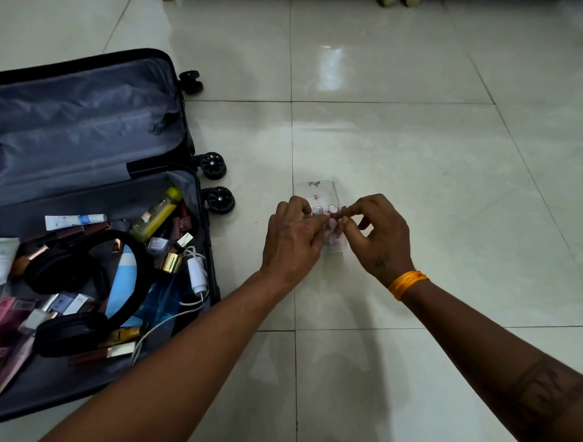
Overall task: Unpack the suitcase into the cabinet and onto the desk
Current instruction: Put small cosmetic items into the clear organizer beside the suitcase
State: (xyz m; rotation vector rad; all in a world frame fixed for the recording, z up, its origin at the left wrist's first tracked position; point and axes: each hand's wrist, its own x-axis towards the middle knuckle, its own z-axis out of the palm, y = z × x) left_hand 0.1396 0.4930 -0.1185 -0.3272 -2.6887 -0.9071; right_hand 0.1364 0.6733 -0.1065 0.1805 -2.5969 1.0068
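An open dark suitcase [192,151] lies on the floor at the left. Its near half holds black headphones [79,274], a yellow bottle [157,214], a white charger with cable [197,274], tubes and several small cosmetics. To the right of it a small clear plastic box [318,192] stands on the tiles with small clear-capped bottles [331,209] in it. My left hand [291,239] and my right hand [378,233] meet over the box's near side, fingers curled and pinching the small bottles. The box's near part is hidden by my fingers.
The suitcase's black wheels [217,183] stick out toward the box. Glossy pale floor tiles [410,142] spread to the right and beyond. A pair of shoes [397,2] shows at the top edge. An orange band [407,284] is on my right wrist.
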